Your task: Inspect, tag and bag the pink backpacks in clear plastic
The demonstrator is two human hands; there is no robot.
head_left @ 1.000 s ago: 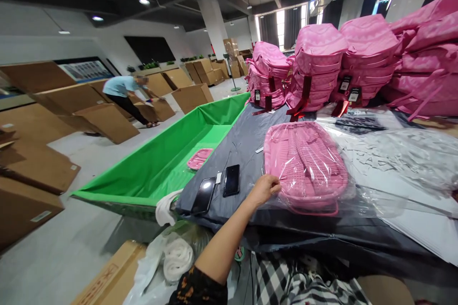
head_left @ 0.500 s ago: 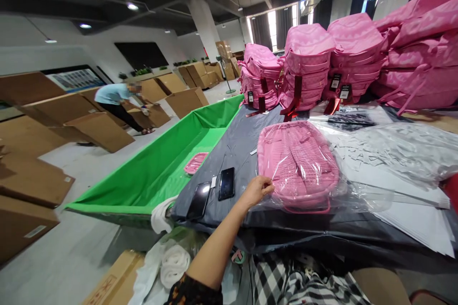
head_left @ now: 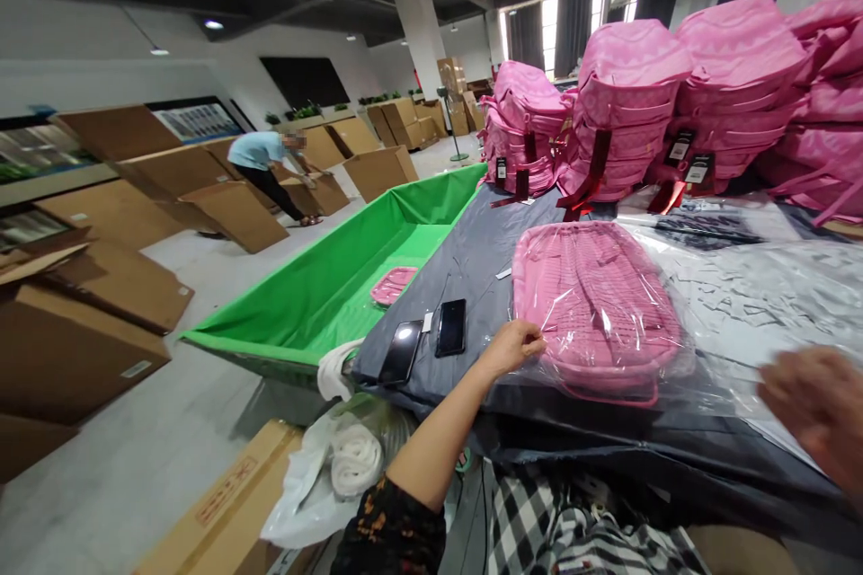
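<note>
A pink backpack [head_left: 600, 305] lies flat in a clear plastic bag on the dark-covered table [head_left: 465, 243]. At the bag's near left edge, my left hand [head_left: 513, 346] has its fingers pinched together on the clear plastic bag [head_left: 549, 355]. My right hand [head_left: 813, 400] is at the far right, over the bag's loose end and the white sheets; motion blurs its fingers. Two dark phones, one [head_left: 450, 328] beside the other [head_left: 401, 352], rest left of my left hand.
Stacked pink backpacks [head_left: 630, 108] with tags line the table's back. Clear plastic bags [head_left: 775, 296] cover the right side. A green-lined bin [head_left: 303, 296] on the left holds a bagged pink item [head_left: 393, 286]. Beyond it, a person [head_left: 262, 162] bends among cardboard boxes [head_left: 235, 216].
My right hand has come into view at the right edge. The camera view has turned slightly left. My left hand stays pinched at the bag's edge.
</note>
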